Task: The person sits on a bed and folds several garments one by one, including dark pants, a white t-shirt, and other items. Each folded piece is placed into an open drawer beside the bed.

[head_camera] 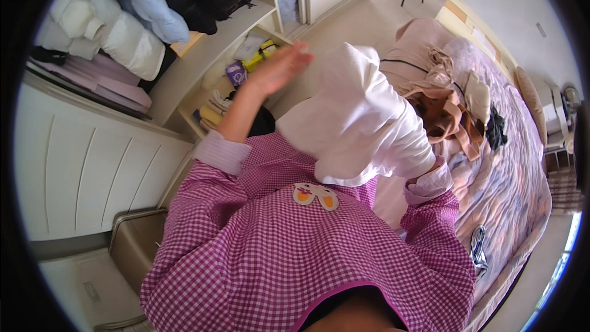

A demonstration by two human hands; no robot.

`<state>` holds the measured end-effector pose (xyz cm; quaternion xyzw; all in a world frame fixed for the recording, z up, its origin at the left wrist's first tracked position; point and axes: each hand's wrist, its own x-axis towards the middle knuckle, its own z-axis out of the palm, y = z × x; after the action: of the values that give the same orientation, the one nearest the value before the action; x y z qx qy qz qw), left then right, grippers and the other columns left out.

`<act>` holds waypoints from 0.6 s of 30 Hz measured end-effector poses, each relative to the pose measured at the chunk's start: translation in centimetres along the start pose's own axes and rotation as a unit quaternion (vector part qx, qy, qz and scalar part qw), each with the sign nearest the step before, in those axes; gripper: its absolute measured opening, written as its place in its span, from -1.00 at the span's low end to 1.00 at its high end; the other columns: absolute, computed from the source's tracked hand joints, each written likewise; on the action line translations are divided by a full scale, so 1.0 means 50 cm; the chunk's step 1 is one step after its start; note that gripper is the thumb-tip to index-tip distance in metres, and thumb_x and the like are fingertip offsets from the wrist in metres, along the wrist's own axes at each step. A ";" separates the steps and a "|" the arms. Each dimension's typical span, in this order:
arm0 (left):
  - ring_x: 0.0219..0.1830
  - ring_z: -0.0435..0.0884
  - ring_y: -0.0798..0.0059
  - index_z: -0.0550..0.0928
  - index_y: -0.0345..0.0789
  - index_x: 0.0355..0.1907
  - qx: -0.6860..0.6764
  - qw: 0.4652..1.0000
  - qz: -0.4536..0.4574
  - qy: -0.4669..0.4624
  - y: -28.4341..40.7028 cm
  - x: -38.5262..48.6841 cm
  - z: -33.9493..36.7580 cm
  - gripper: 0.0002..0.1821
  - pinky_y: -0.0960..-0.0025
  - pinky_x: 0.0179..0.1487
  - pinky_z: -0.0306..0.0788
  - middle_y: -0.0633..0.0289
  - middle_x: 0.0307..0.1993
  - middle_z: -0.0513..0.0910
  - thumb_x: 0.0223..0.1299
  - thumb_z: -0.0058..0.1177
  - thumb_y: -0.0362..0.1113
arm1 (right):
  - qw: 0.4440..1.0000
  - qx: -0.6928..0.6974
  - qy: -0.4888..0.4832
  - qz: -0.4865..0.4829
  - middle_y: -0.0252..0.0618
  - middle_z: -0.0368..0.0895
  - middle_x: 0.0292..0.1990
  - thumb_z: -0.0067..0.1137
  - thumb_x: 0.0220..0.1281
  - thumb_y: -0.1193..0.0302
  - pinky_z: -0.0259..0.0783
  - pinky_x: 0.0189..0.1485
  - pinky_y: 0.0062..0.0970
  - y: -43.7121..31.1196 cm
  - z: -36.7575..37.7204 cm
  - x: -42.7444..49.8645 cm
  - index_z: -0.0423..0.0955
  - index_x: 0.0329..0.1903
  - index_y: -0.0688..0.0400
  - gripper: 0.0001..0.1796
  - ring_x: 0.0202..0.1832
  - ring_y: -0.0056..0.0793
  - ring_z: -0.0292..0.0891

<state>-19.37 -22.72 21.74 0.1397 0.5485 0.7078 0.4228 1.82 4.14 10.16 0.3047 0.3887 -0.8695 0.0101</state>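
A white cloth garment (355,115) hangs in front of me, draped over my right forearm. Only the wrist (426,173) shows at its lower right edge. The cloth hides my right hand, so its grip cannot be seen. Up and to the left of the cloth, my left hand (286,68) is raised and slightly blurred. It holds nothing, and its fingers are stretched out, apart from the garment. Below the cloth is my purple checked smock (286,249) with a rabbit patch (315,195).
On the right, a bed (502,184) holds brown clothing (445,115), a black cloth item (496,127) and a silvery item (478,249). At left, wardrobe shelves hold puffy jackets (124,32). An open drawer (189,117) beneath contains packets and folded cloth. A brown case (138,235) stands lower left.
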 end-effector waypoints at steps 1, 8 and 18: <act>0.11 0.48 0.46 0.42 -0.28 0.26 0.103 0.985 0.120 -0.068 -0.024 0.001 -0.001 -0.47 0.40 0.19 0.35 0.25 0.06 0.55 0.39 0.01 -0.01 | 1.000 0.000 -0.003 0.007 -0.04 0.62 0.00 0.12 0.31 0.23 0.52 0.05 -0.25 0.000 0.011 0.009 0.43 0.17 0.34 -0.49 -0.01 -0.24 0.58; -0.01 0.58 0.44 0.52 -0.30 0.10 -0.093 0.988 0.015 -0.123 -0.052 0.046 0.028 -0.58 0.31 0.13 0.48 0.17 -0.02 0.61 0.31 0.14 -0.11 | 1.000 -0.014 -0.013 0.025 -0.04 0.62 0.00 0.08 0.33 0.26 0.52 0.06 -0.23 -0.037 0.010 -0.042 0.43 0.16 0.35 -0.52 -0.01 -0.23 0.58; -0.07 0.62 0.43 0.60 -0.33 -0.13 -0.143 0.984 0.102 -0.030 0.136 0.060 -0.124 -0.70 0.30 0.09 0.50 0.20 -0.15 0.66 0.24 0.22 -0.16 | 0.999 -0.021 0.022 0.016 -0.04 0.61 0.00 0.01 0.37 0.29 0.52 0.08 -0.21 -0.163 -0.037 -0.088 0.43 0.15 0.36 -0.56 -0.02 -0.22 0.58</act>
<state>-28.29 -24.84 24.80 0.1543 0.4113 0.8139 0.3801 4.29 10.13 17.05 0.3293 0.4019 -0.8542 0.0220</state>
